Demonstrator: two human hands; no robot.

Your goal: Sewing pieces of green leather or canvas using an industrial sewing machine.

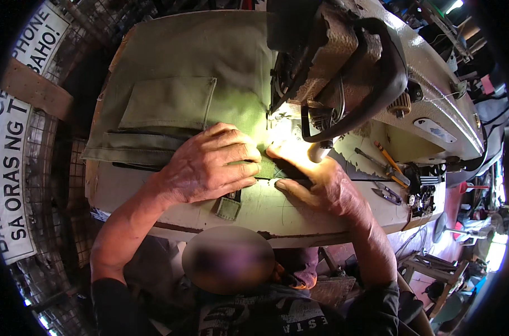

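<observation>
A large olive-green cloth piece with a flapped pocket lies on the sewing machine's bed. My left hand rests on its near edge. Those fingers are bent and slightly apart, pressing on the cloth, and the thumb is hidden. Beside the lit needle area, my right hand touches the cloth's right end. Its forefinger and thumb are stretched apart, with a dark gap between them. A short green tab hangs below my left fingers. The sewing machine's head stands over the work; glare hides the needle.
Right of my right hand lie thread snips, an orange-handled tool and a screwdriver-like tool. The pale tabletop's chipped front edge runs below my hands. Lettered signs hang on wire mesh at the left. A wooden stool stands lower right.
</observation>
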